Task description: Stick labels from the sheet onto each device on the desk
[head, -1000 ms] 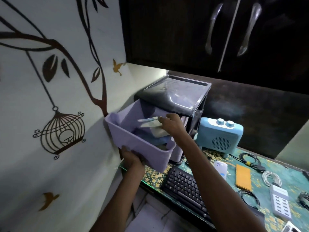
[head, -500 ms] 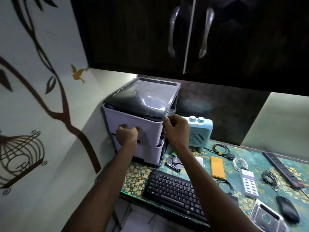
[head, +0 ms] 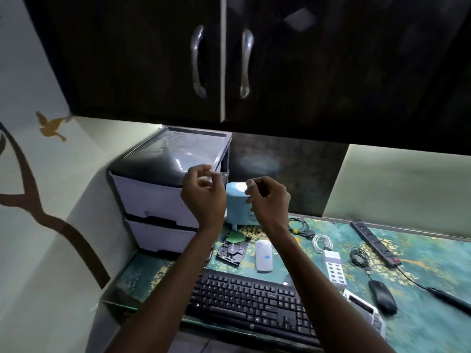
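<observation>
Head view, the only one, looks down over a patterned green desk [head: 420,253] under dark cupboards. Both hands are raised above the desk in front of a pale blue speaker [head: 237,200]. The left hand [head: 204,194] has its fingers curled with thumb and fingertips drawn together near a pale scrap that is too blurred to name. The right hand [head: 267,200] also has its fingers curled, and its thumb and forefinger pinch a small whitish piece [head: 243,186], probably a label, though the blur leaves that uncertain. The two hands are near each other but apart. No label sheet can be made out with any certainty. To the left stands a lilac drawer unit [head: 155,200] with both drawers pushed in and a dark tray on top. On the desk lie a bare hard drive [head: 233,250], a white power bank [head: 263,256] bearing a small blue mark, a black keyboard [head: 254,301] at the near edge, a white multi-port charger [head: 335,268], a black mouse [head: 382,296], a black power strip [head: 374,243] and several coiled cables [head: 322,242].
</observation>
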